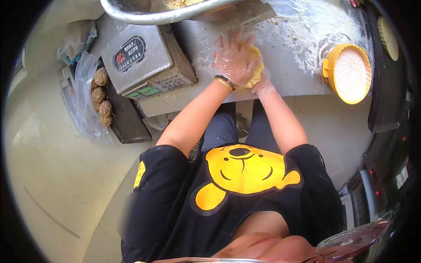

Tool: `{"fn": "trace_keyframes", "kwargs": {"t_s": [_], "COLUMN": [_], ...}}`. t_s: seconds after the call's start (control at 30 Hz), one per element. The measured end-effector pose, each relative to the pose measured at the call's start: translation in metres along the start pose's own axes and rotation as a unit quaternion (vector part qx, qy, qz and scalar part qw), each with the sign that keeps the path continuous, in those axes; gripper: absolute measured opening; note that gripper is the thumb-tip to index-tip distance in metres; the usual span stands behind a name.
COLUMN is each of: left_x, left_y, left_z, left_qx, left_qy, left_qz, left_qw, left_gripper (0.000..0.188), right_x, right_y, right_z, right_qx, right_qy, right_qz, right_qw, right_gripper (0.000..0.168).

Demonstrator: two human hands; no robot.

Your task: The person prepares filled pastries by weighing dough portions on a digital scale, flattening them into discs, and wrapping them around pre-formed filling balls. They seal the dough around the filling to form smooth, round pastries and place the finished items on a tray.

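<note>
My left hand (235,62), in a clear plastic glove with bracelets at the wrist, lies spread flat over a lump of yellow dough (256,74). Under and behind that dough is my right hand (262,82), also gloved. Only its wrist side and a few fingertips show, as the dough and my left hand cover the rest. Between them my hands hold the dough just above the metal worktop (204,88), near its front edge. White flour (306,36) is scattered across the worktop beyond and to the right.
A digital scale (141,56) stands left of my hands, below a metal bowl (144,19) holding yellow dough crumbs (181,3). Several brown balls (98,95) sit on a dark tray (126,125) beside plastic bags (87,95). At right stands a yellow container (332,72) of white powder (352,74).
</note>
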State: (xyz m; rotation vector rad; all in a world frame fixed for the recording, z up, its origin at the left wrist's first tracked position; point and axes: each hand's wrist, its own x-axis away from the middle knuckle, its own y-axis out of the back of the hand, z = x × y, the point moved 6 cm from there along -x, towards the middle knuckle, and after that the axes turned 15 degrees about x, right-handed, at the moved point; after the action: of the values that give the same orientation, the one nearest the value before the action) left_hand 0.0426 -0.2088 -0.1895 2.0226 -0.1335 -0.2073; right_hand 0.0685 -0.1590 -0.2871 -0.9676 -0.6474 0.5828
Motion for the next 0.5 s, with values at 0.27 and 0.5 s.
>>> {"fn": "trace_keyframes", "kwargs": {"t_s": [0.27, 0.5], "left_x": [0.011, -0.004], "left_y": [-0.014, 0.035], "left_z": [0.010, 0.005], "left_qx": [0.089, 0.098], "left_qy": [0.028, 0.066], "left_qz": [0.000, 0.066], "left_qw": [0.996, 0.991], "left_gripper": [0.055, 0.046], "right_x": [0.015, -0.004], "right_y": [0.029, -0.026], "right_z": [-0.016, -0.012], "right_qx": [0.181, -0.049], "right_qy": [-0.010, -0.056], "right_qz": [-0.039, 0.048], "right_qw": [0.983, 0.996], "right_gripper": [0.066, 0.069]}}
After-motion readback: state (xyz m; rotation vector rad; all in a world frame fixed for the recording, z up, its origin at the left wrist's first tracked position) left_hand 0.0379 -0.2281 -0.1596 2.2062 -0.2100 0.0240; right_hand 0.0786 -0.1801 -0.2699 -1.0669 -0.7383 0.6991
